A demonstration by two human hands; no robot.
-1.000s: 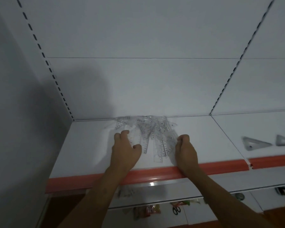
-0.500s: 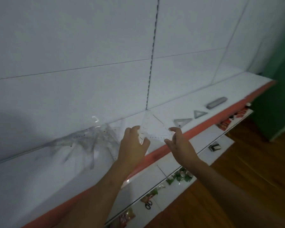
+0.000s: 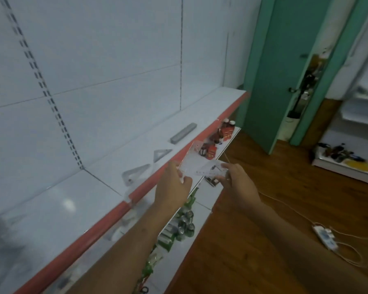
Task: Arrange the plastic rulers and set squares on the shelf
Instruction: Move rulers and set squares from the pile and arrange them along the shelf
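Note:
Both hands hold a clear plastic set square [image 3: 197,161] in the air, just off the red front edge of the white shelf [image 3: 94,196]. My left hand [image 3: 173,185] pinches its left corner and my right hand [image 3: 237,183] grips its right end. Two stacks of set squares lie on the shelf: one [image 3: 136,174] close to my left hand, another [image 3: 161,154] farther right. A grey stack of rulers [image 3: 183,129] lies beyond them. The blurred heap of clear rulers [image 3: 2,236] sits at the far left.
Below the shelf, a lower shelf carries green cans [image 3: 180,225] and red boxes and bottles [image 3: 218,136]. A green door [image 3: 285,71] stands at the right. A white power strip with cable [image 3: 325,237] lies on the wooden floor.
The view has swung right. Both hands lifted one set square out of the heap and carried it right, past the shelf's front edge, near the two set-square stacks.

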